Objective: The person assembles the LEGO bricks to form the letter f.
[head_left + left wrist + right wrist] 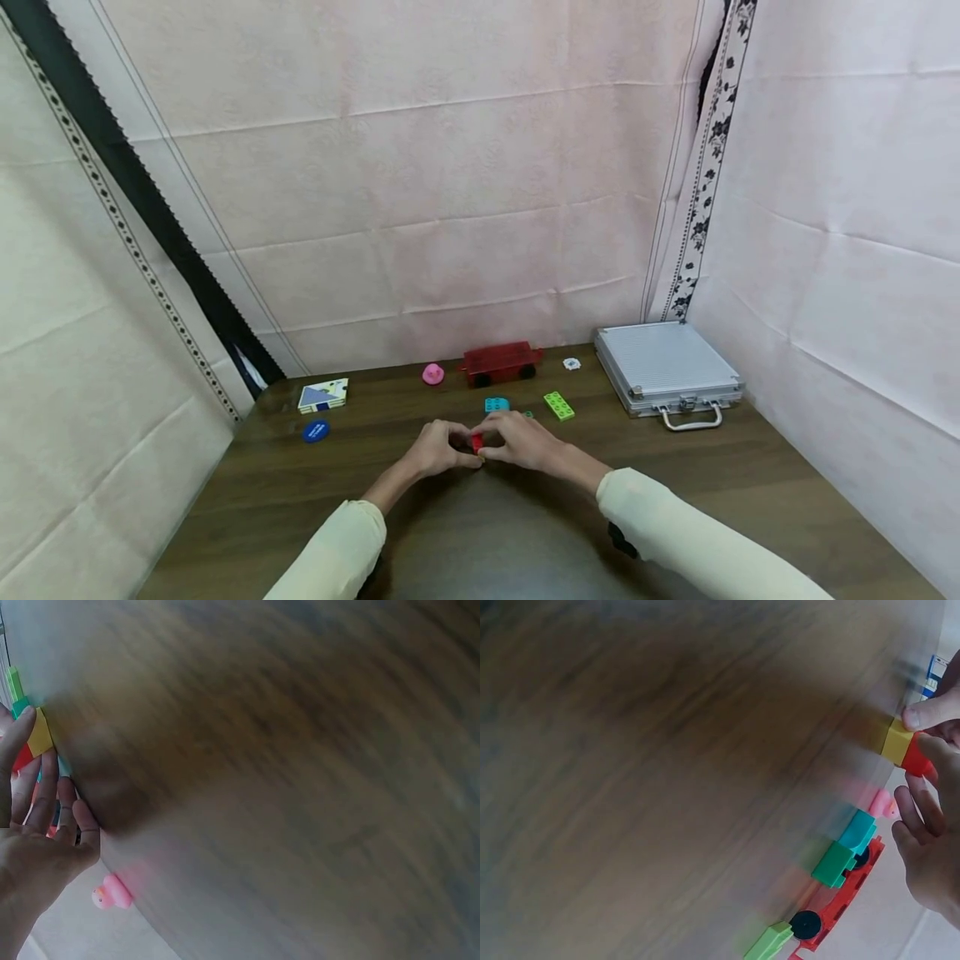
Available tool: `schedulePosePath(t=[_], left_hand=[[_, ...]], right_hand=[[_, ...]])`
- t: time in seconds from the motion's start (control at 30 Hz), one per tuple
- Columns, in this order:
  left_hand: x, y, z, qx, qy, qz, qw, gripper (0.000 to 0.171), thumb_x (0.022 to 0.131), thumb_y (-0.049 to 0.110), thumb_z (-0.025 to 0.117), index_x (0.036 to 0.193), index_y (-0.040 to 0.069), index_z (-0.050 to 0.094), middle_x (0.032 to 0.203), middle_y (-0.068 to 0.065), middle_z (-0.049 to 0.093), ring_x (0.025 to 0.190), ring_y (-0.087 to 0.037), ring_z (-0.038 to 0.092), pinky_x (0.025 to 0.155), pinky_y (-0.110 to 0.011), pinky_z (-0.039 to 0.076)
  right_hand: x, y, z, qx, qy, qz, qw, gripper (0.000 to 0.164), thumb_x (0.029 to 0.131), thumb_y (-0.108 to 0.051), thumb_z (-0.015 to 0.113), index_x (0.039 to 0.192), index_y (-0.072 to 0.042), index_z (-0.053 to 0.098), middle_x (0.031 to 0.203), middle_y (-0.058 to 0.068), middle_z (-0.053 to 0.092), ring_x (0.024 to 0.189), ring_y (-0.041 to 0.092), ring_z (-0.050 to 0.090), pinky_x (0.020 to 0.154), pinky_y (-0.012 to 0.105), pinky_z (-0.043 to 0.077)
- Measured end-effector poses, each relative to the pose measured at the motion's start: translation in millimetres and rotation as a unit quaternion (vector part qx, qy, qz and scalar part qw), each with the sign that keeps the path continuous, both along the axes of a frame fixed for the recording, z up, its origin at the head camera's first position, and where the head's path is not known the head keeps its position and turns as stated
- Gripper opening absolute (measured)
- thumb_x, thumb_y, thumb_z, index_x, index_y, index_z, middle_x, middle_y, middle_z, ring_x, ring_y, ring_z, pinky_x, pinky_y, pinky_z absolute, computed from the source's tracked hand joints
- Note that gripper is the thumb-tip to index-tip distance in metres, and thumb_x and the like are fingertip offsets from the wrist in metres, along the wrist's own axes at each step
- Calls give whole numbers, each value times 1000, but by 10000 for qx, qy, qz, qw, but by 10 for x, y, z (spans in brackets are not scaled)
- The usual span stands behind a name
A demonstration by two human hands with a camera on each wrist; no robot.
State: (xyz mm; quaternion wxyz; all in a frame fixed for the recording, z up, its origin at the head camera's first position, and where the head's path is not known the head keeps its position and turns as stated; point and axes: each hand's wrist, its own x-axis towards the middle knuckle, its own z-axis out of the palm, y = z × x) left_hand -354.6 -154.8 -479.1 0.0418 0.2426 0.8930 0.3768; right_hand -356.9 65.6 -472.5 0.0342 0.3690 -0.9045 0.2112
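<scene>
Both hands meet over the table. My left hand (435,450) and my right hand (519,440) pinch a red toy brick (477,442) between thumbs and fingers, from opposite sides. A yellow brick (897,742) sits against the red one in the right wrist view, below it and near the tabletop; the fingers mostly cover it in the head view. Just beyond the hands are a light blue brick (496,405) and a green brick (834,864), the latter largely hidden from the head camera. A lime brick (558,406) lies to the right of them.
Farther back stand a red toy wagon (501,365) with black wheels, a pink rubber duck (432,374) and a small white piece (572,364). A silver case (667,367) lies at the right. A patterned box (323,396) and blue oval (316,431) are left.
</scene>
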Motion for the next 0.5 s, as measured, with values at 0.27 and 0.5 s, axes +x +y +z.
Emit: schedulePosePath(t=[0.27,0.5], left_hand=[[1,-1,-15,-109,30,110,9999,31,83,24,90,108,10,79,97,1,76,89,-15,65,77,-30,56],[22,21,-19,-83,-47,271,9996,31,80,25,93,104,9,80,95,1,76,88,-15,64,75,-32,56]], right_hand=[[52,-15,-42,34,107,-117,9999,39,101,-34,71,137,-19,69,128,-1,66,114,15,64,90,30,55],[91,60,-20,-231,69,49,9997,46,99,-32,73,142,-17,65,136,-1,66,122,18,62,95,35,55]])
